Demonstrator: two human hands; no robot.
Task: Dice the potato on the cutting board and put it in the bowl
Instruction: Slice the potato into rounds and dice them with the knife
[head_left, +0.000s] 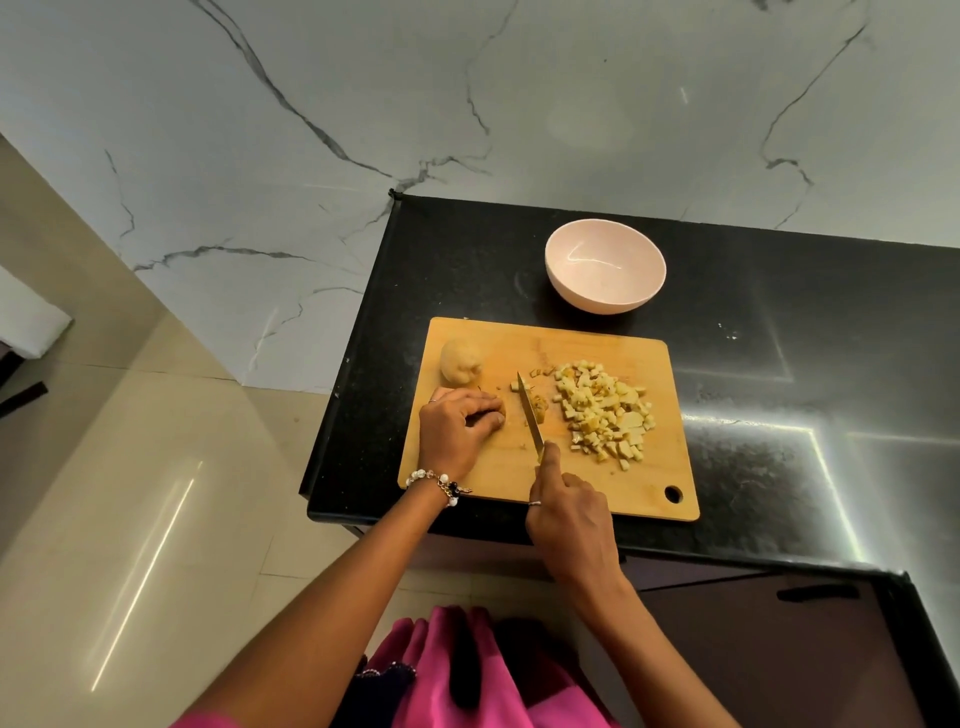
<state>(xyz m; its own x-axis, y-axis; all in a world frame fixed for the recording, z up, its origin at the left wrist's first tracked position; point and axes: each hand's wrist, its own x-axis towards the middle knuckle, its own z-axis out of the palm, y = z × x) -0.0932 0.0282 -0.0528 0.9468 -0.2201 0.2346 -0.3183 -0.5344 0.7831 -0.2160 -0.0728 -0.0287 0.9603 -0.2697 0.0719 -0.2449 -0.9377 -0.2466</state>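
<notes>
A wooden cutting board (587, 483) lies on the black counter. At its far left corner sits a peeled potato piece (460, 361). My left hand (457, 431) curls over a small potato chunk (500, 411), mostly hidden under the fingers. My right hand (569, 519) grips the handle of a knife (531, 415), forefinger along the spine, blade pointing away and just right of the left hand. A few cut bits (540, 404) lie right of the blade. A pile of diced potato (605, 415) covers the board's right half. The pale pink bowl (605, 273) stands empty behind the board.
The black counter (779, 364) extends to the right and ends just left of the board at an edge (322, 467). A marble wall (467, 104) rises behind. Tiled floor (130, 493) lies to the left. A dark cabinet with a handle (818, 592) is below right.
</notes>
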